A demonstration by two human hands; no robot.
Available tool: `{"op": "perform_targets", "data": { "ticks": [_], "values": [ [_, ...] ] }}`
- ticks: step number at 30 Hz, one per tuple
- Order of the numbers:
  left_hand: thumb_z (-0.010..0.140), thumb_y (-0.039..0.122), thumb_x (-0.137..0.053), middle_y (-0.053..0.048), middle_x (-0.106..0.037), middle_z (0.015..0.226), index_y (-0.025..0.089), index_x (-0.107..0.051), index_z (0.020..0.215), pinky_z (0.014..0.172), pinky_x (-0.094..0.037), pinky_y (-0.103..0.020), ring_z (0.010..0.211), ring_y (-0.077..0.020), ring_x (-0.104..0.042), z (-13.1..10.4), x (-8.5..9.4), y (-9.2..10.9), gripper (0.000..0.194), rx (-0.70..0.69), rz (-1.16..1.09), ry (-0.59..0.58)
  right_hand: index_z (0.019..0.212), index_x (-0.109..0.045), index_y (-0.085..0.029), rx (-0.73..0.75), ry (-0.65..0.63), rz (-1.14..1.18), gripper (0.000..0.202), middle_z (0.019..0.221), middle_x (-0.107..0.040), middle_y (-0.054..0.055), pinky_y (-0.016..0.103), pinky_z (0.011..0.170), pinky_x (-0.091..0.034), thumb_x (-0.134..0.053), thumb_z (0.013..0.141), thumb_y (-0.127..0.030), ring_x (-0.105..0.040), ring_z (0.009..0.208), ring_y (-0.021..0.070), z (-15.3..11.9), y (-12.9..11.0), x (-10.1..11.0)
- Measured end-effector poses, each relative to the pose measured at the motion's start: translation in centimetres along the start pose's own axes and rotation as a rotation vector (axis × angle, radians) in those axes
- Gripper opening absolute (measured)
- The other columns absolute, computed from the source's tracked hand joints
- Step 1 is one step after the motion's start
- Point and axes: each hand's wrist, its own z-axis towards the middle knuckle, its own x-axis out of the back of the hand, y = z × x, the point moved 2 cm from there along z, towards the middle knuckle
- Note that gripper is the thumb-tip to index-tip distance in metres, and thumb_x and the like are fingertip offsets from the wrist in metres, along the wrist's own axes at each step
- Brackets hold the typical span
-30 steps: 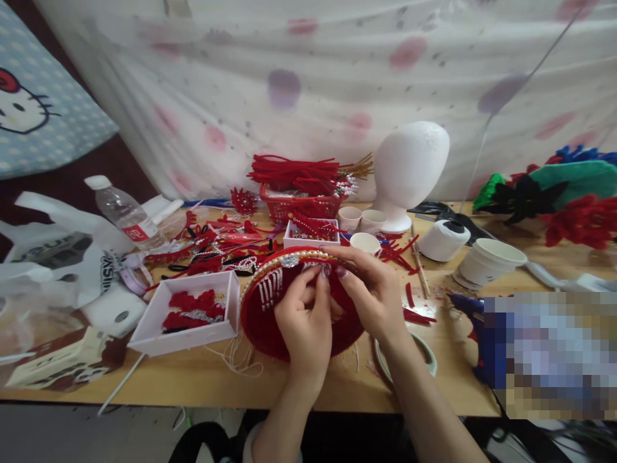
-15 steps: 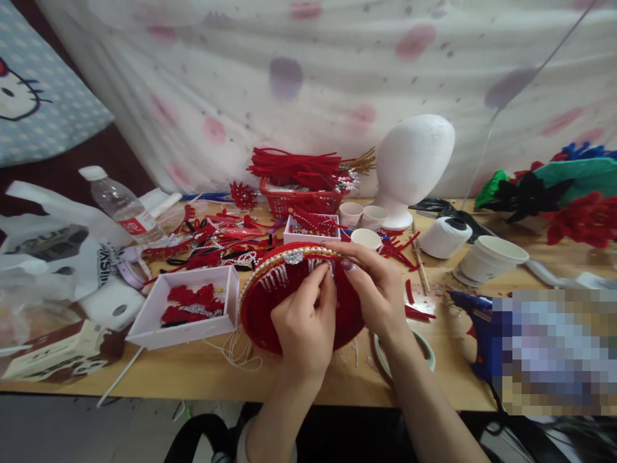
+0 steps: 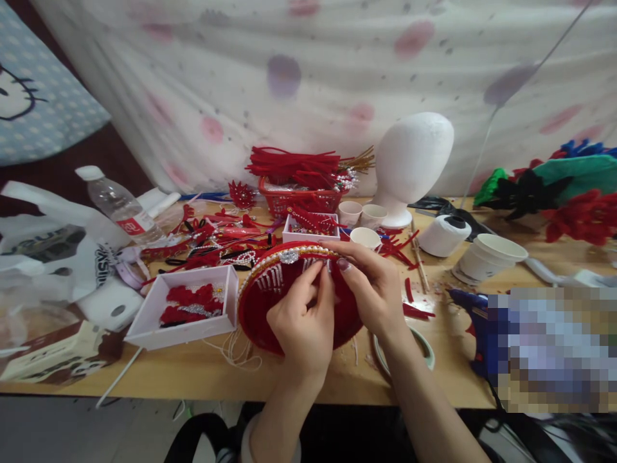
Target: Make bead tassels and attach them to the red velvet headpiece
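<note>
A round red piece (image 3: 258,318), edged with white pearls and gold trim, is held tilted above the table's front. On its rim sits a sparkling ornament (image 3: 289,257), and a short rhinestone fringe (image 3: 270,278) hangs inside the edge. My right hand (image 3: 373,286) grips the rim on the right, thumb inside and fingers over the outside. With thumb and forefinger pinched together, my left hand (image 3: 303,321) works at a second fringe just below the rim, close to the right thumb. The tips hide most of what the pinch holds.
Left of the piece is a white box (image 3: 187,334) with red trimmings. Behind stand a red basket (image 3: 301,200), paper cups (image 3: 365,238) and a white foam head (image 3: 409,167). A tape roll (image 3: 427,350) and a blue glue gun (image 3: 475,315) lie to the right.
The red piece and my left fingertips have shifted slightly left. Both hands keep the same hold, and the view has moved a little.
</note>
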Motion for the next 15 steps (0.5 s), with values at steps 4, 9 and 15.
{"op": "perform_targets", "data": {
  "ticks": [4,9,15],
  "values": [
    [0.089,0.022,-0.066,-0.004,-0.08,0.068,0.017,-0.08,0.093,0.056,-0.058,-0.024,0.052,-0.0155,-0.072,0.2,-0.1,0.3,0.015,-0.132,0.093,0.055,0.11,-0.074,-0.026,0.007,-0.007,0.001,0.029,0.11,-0.078,0.003,0.038,0.091,-0.056,-0.054,0.09,-0.02,-0.071,0.103,0.023,-0.1,0.0,0.0],
    [0.09,0.018,-0.065,-0.007,-0.081,0.075,0.016,-0.081,0.094,0.058,-0.058,-0.023,0.055,-0.0162,-0.074,0.4,0.1,0.6,0.016,-0.28,0.168,0.073,0.111,-0.073,-0.025,0.003,-0.007,0.007,0.026,0.111,-0.077,0.004,0.038,0.092,-0.054,-0.055,0.092,-0.021,-0.071,0.104,0.0225,-0.3,0.1,0.0],
    [0.089,0.018,-0.069,-0.005,-0.081,0.077,0.016,-0.079,0.099,0.061,-0.06,-0.023,0.055,-0.0144,-0.073,-0.1,1.1,-0.2,0.014,-0.26,0.185,0.044,0.11,-0.074,-0.024,0.015,-0.006,0.027,0.026,0.11,-0.078,0.004,0.035,0.09,-0.055,-0.055,0.093,-0.022,-0.071,0.104,0.0213,-0.2,-0.1,0.0]
  ]
}}
